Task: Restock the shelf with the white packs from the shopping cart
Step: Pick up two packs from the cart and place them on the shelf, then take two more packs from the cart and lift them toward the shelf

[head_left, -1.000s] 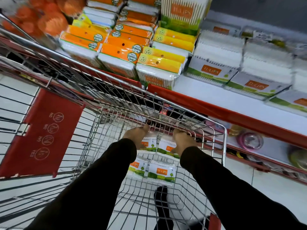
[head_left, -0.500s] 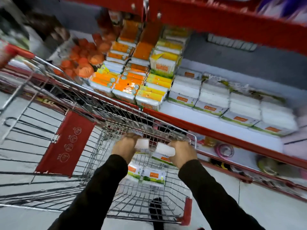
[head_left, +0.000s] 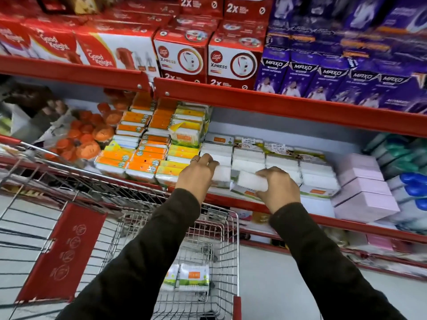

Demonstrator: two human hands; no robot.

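Note:
My left hand (head_left: 197,175) grips a white pack (head_left: 222,176) at the front of the middle shelf (head_left: 323,221), against the leftmost stack of white packs (head_left: 217,151). To its right, my right hand (head_left: 278,188) holds a second white pack (head_left: 250,183), tilted, in front of the neighbouring stack (head_left: 248,159). Two white packs with green and orange labels (head_left: 193,277) lie on the bottom of the wire shopping cart (head_left: 227,239) below my arms.
Orange and yellow packs (head_left: 143,148) fill the shelf left of the white stacks; pink boxes (head_left: 362,190) stand to the right. The red edge of the upper shelf (head_left: 277,102) overhangs the stacks, carrying red and purple boxes. The cart's red flap (head_left: 62,252) is at lower left.
Both hands have lifted one white pack each out of the cart and carried them up to the shelf's white stacks. The view has tilted upward to show the upper shelf.

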